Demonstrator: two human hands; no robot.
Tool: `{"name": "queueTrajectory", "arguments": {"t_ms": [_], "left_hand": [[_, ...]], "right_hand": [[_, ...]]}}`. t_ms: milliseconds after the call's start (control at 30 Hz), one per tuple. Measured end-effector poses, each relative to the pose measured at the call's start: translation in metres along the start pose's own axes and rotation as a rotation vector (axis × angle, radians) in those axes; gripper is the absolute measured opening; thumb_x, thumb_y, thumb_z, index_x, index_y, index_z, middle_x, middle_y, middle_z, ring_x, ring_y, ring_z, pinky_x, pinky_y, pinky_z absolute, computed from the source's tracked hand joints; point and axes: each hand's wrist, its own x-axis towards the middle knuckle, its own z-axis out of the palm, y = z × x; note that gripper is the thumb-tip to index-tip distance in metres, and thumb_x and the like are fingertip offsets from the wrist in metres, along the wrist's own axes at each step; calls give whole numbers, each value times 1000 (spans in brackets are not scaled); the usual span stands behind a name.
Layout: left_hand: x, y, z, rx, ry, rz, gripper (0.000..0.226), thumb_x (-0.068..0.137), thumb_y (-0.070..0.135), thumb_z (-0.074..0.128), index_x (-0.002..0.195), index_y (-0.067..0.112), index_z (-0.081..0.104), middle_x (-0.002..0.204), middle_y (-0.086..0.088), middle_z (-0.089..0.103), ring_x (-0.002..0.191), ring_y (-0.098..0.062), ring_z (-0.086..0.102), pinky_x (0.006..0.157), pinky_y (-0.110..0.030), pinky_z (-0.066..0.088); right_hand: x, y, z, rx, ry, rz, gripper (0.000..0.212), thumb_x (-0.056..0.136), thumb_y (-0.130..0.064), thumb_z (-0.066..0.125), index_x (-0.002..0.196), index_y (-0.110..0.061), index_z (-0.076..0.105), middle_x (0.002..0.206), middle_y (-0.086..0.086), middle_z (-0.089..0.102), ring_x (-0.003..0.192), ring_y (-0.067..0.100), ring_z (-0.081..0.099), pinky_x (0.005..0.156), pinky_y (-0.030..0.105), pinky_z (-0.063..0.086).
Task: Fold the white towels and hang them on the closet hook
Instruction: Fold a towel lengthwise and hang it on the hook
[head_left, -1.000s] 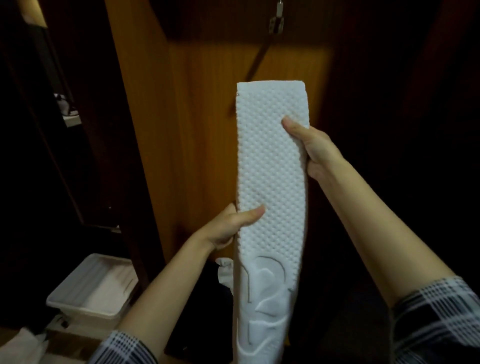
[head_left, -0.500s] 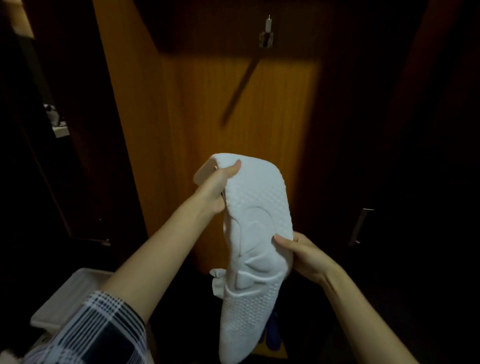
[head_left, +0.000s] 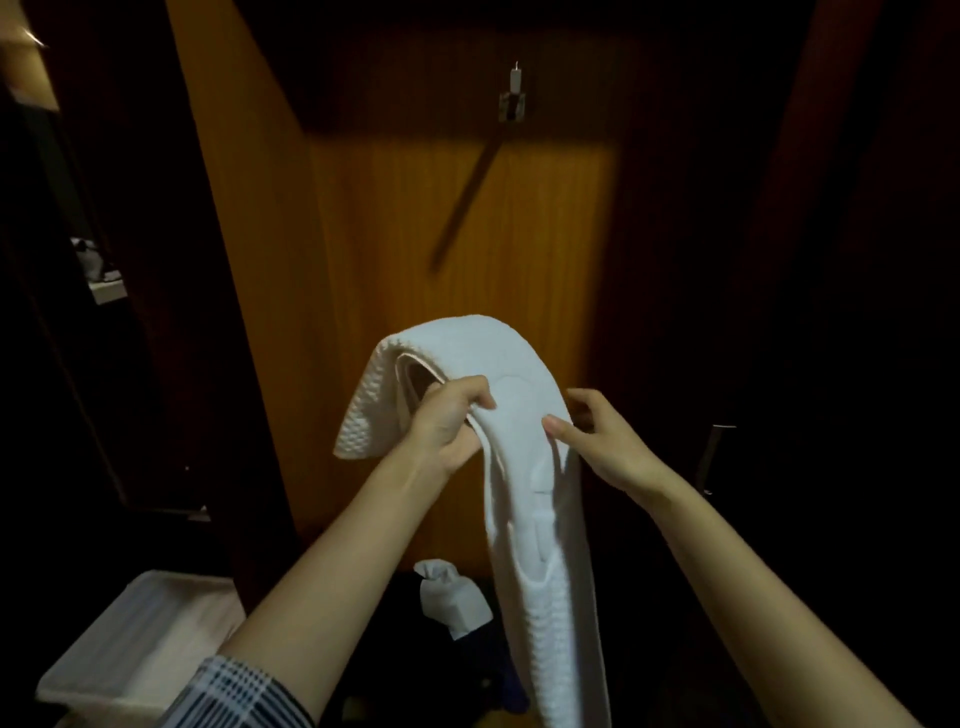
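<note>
Head view shows us holding a white towel (head_left: 524, 467) in front of the wooden closet panel (head_left: 467, 234), well below the metal hook (head_left: 511, 98). Our left hand (head_left: 447, 426) grips the towel at the bend, fingers curled round the gathered layers, so that a short flap drapes over to the left and the long tail hangs down past our forearms. Our right hand (head_left: 602, 441) pinches the towel's right edge just beside the left, thumb on the cloth. To fold it well, we judge we should even up the two hanging lengths, square the edges, then lift the bend over the hook. A white tray (head_left: 104, 670) sits low on the left.
</note>
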Motion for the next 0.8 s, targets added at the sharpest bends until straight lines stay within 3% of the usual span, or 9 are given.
{"name": "queueTrajectory", "arguments": {"t_ms": [67, 133, 200, 367, 467, 533, 633, 700, 800], "left_hand": [[-1, 3, 19, 10, 47, 54, 39, 76, -20, 34, 105, -1, 53, 95, -10, 59, 92, -28, 58, 80, -36, 49], [0, 8, 36, 35, 90, 108, 41, 78, -18, 37, 115, -3, 47, 99, -8, 55, 94, -25, 55, 81, -33, 46], [1, 12, 52, 63, 125, 159, 41, 80, -14, 41, 120, -8, 43, 104, -9, 51, 99, -24, 50, 83, -33, 42], [4, 29, 77, 162, 135, 273, 14, 85, -3, 54, 95, 0, 45, 95, -8, 48, 95, -20, 51, 85, -34, 39], [1, 43, 86, 171, 160, 310, 34, 90, 6, 56, 120, -2, 43, 120, -10, 51, 117, -23, 48, 98, -34, 37], [0, 52, 91, 185, 206, 346, 47, 90, 7, 55, 133, -2, 35, 136, -13, 44, 127, -25, 43, 103, -33, 34], [-2, 59, 99, 170, 272, 405, 37, 90, 7, 52, 125, 5, 40, 122, -7, 50, 110, -19, 52, 90, -29, 33], [0, 63, 104, 149, 371, 407, 52, 89, 8, 49, 138, 8, 31, 138, -9, 42, 122, -23, 45, 93, -31, 33], [5, 72, 107, 30, 450, 362, 56, 91, 8, 43, 144, 10, 24, 137, -3, 38, 116, -17, 43, 89, -27, 34]], "right_hand": [[-14, 0, 8, -89, 164, 7, 71, 86, -45, 62, 144, -21, 28, 143, 7, 39, 126, 24, 44, 98, 37, 44], [-35, 1, 20, 15, 301, -43, 60, 88, -44, 58, 140, -25, 33, 136, 4, 43, 121, 18, 46, 96, 33, 43], [-57, -1, 38, 168, 317, -97, 51, 89, -45, 54, 135, -27, 38, 126, -3, 43, 116, 12, 44, 94, 28, 38], [-77, -10, 75, 282, 439, -26, 26, 84, -22, 64, 102, -23, 45, 106, -4, 48, 101, 14, 51, 83, 27, 42], [-73, -15, 80, 253, 434, -84, 19, 84, -21, 66, 94, -20, 50, 98, -3, 49, 95, 18, 52, 81, 31, 45], [-67, -21, 85, 168, 420, -143, 30, 81, -24, 69, 104, -19, 52, 104, -4, 45, 103, 15, 47, 86, 28, 41], [-54, -32, 93, 108, 500, -188, 62, 75, -23, 74, 127, -12, 42, 124, 4, 41, 118, 18, 38, 94, 23, 33], [-48, -36, 102, 57, 545, -205, 77, 75, -18, 74, 137, -2, 31, 141, 13, 33, 131, 25, 34, 101, 29, 33], [-48, -23, 115, -14, 607, -254, 73, 81, -10, 68, 141, 0, 29, 149, 6, 25, 136, 31, 34, 101, 31, 37]]}}
